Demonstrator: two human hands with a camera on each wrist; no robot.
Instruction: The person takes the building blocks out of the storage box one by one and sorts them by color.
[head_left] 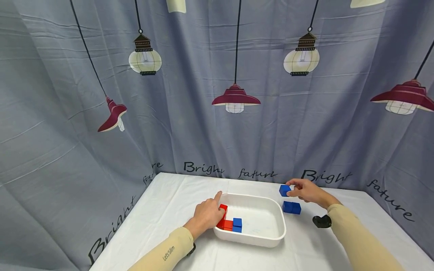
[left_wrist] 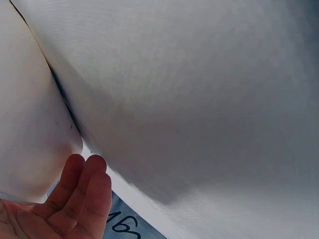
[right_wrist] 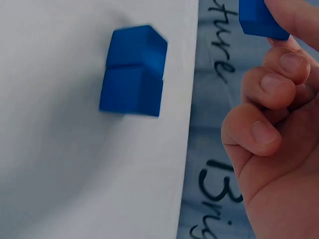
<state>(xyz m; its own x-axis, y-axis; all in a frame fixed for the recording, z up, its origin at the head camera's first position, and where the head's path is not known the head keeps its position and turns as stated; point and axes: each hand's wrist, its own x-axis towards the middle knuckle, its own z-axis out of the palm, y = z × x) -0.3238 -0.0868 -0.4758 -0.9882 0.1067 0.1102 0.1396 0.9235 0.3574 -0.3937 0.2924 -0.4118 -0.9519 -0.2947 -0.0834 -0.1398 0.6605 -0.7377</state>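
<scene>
My right hand (head_left: 309,191) pinches a blue cube (head_left: 284,190) between thumb and index finger, beyond the right side of a white plastic tub (head_left: 255,241). In the right wrist view the held cube (right_wrist: 261,20) shows at the top, with the other fingers curled below it. Two more blue cubes (head_left: 291,207) sit side by side on the table, near that hand. My left hand (head_left: 207,213) holds the tub's left wall, thumb over the rim and fingers along the outside. Inside the tub, red blocks (head_left: 228,225) and blue blocks (head_left: 237,225) lie in the left part; my hand partly hides the red ones.
A white cloth covers the table (head_left: 176,188). Behind and to the left hangs a grey-blue curtain (head_left: 190,131) printed with lamps and lettering, close to the table's back edge.
</scene>
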